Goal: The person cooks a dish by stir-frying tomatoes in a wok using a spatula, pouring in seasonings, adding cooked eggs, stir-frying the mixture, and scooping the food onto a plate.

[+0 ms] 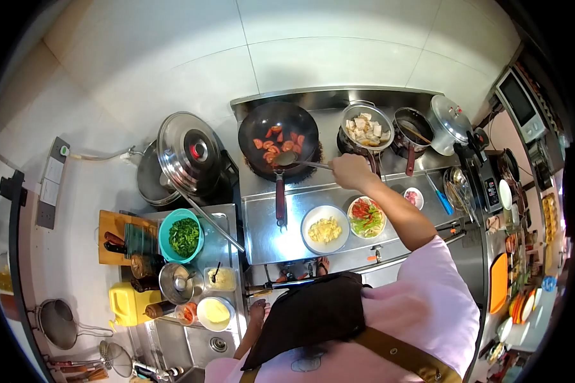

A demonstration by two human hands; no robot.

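My right hand is closed round the handle of a metal ladle. The ladle's bowl rests in a black wok, among red tomato wedges. The wok's dark handle points toward me. Below my right forearm are a plate of sliced red and green peppers and a white bowl of yellow, scrambled-egg-like pieces. My left hand hangs low by the counter edge, near a bowl of something pale yellow; its fingers are too small to make out.
Right of the wok stand a strainer of tofu-like cubes over a pot, a small pan and a pressure cooker. On the left are a large lid, a teal basin of greens, a yellow jug and a sink.
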